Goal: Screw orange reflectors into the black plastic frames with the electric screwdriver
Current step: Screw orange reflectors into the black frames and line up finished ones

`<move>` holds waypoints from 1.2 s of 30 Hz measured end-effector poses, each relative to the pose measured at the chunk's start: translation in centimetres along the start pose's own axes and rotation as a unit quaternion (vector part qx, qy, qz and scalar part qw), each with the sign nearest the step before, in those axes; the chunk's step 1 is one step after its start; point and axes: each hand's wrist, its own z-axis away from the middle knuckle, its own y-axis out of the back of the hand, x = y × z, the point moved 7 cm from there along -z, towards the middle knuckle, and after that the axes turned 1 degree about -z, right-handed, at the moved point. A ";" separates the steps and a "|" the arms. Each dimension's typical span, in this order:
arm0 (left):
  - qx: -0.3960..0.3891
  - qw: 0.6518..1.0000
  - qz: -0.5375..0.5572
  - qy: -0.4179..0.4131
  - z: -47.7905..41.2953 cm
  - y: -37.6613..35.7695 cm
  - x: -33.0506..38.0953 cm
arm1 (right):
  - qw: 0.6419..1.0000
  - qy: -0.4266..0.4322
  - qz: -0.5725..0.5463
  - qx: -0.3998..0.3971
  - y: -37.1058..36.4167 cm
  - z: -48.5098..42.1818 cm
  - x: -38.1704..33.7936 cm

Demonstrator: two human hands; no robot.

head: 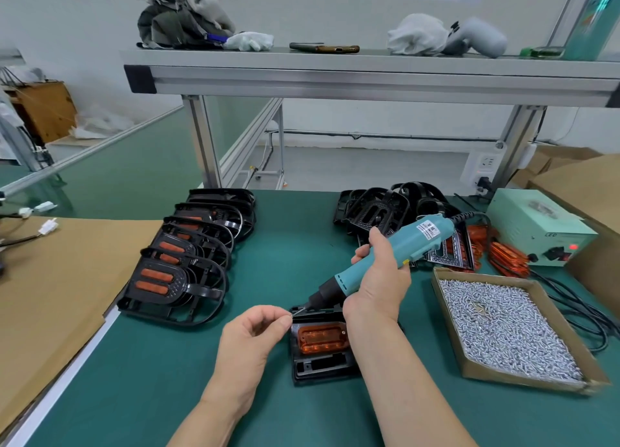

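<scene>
A black plastic frame lies on the green mat in front of me with an orange reflector seated in it. One screw head shows at the reflector's right end. My right hand grips the teal electric screwdriver, tilted so its bit points down-left at the frame's upper left corner. My left hand pinches a small screw at the bit's tip.
A row of frames fitted with reflectors leans at the left. Bare black frames pile at the back right beside loose orange reflectors. A cardboard tray of screws and a power supply sit at the right. Cardboard sheet lies at the left.
</scene>
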 end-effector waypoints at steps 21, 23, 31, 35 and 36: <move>0.005 1.000 0.012 -0.001 0.0 0.1 0.1 | 1.000 0.000 0.005 0.008 -0.1 0.1 0.3; 0.005 1.000 0.009 0.000 0.0 0.1 0.1 | 1.000 0.000 0.005 0.008 0.0 0.0 0.3; 0.009 1.000 0.006 0.004 0.0 0.2 0.2 | 1.000 0.000 0.007 0.010 0.0 0.0 0.4; 0.012 1.000 0.005 0.003 -0.1 0.2 0.2 | 1.000 -0.003 0.010 0.014 0.1 -0.1 0.6; 0.014 1.000 0.007 0.002 -0.1 0.2 0.2 | 1.000 -0.003 0.011 0.016 0.2 0.0 0.7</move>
